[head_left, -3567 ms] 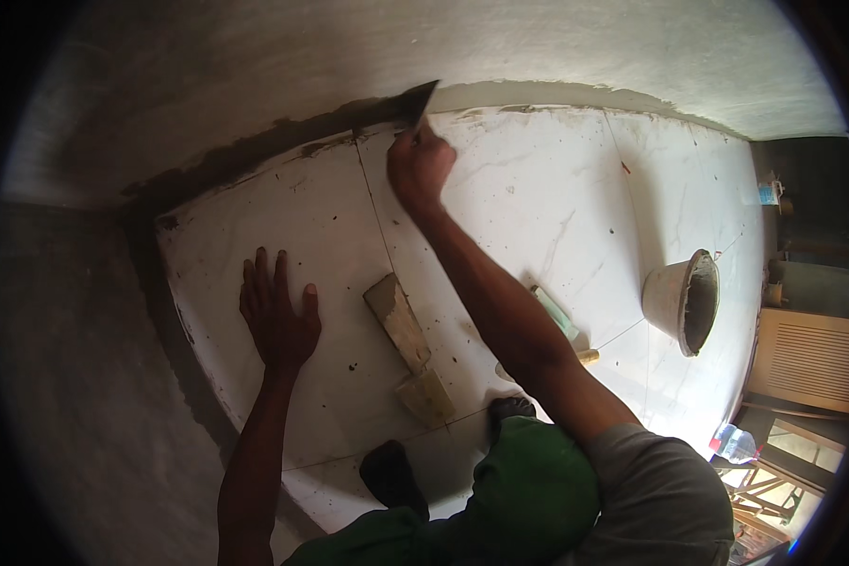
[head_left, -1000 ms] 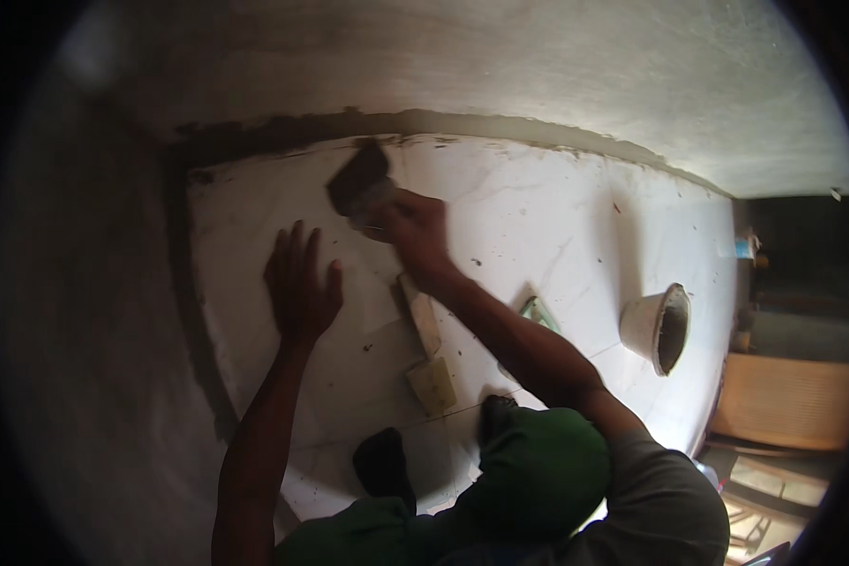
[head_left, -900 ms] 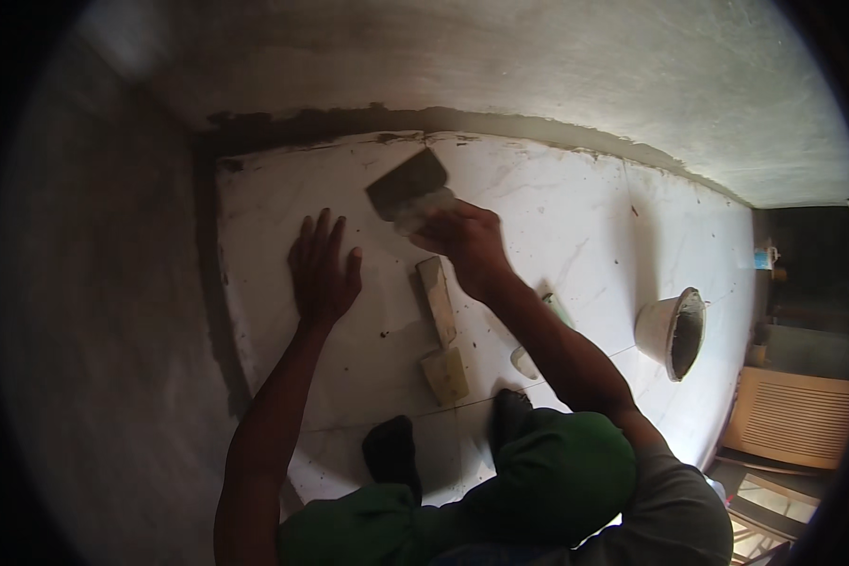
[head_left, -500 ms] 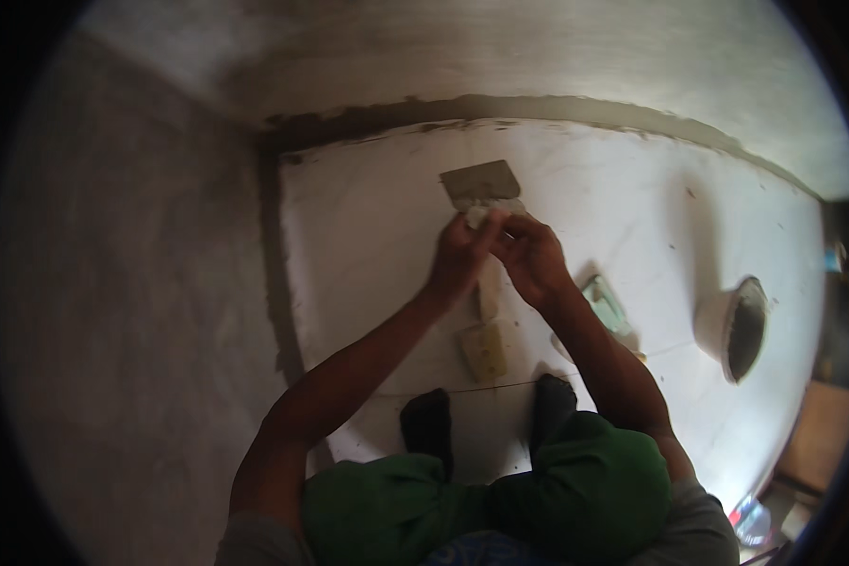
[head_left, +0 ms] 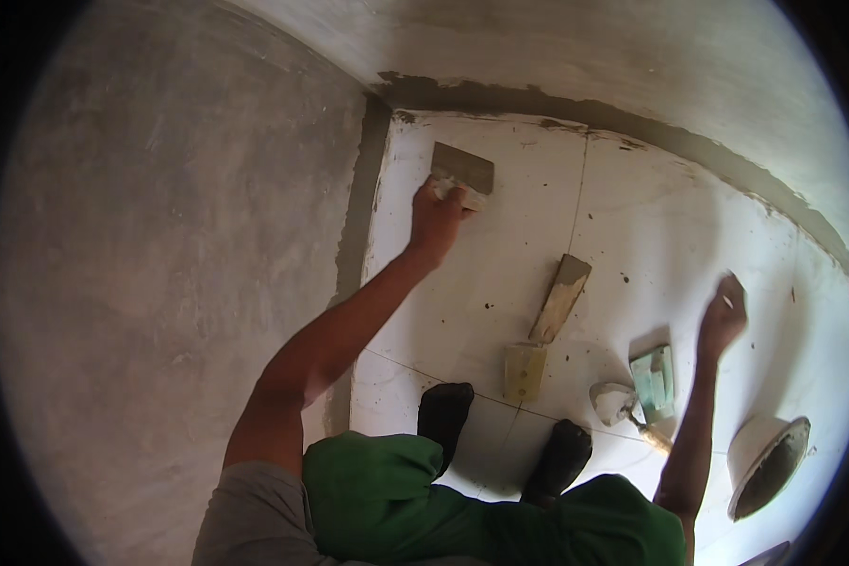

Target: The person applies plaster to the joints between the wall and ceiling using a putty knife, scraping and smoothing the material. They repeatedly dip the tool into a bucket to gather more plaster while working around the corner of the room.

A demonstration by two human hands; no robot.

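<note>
My left hand grips a wide scraper by its pale, smeared edge, just above the white tiled floor. The grey rectangular blade points toward the far wall. Far out to the right, my right hand hangs over the tiles with its fingers curled together. A small pale spot shows between them, too small to name. Between my hands lie a mortar-stained flat strip and a yellowish plate with holes. Nearest to my right hand are a green float and a trowel with a wooden handle.
A pale bucket with a grey-crusted inside leans at the lower right. Grey mortar bands run along the wall bases. A bare grey wall rises at left. My dark-covered feet stand on the tiles among small crumbs.
My hands were together at the scraper and have parted. The left keeps the scraper; the right has swung far to the right. The view has turned rightward.
</note>
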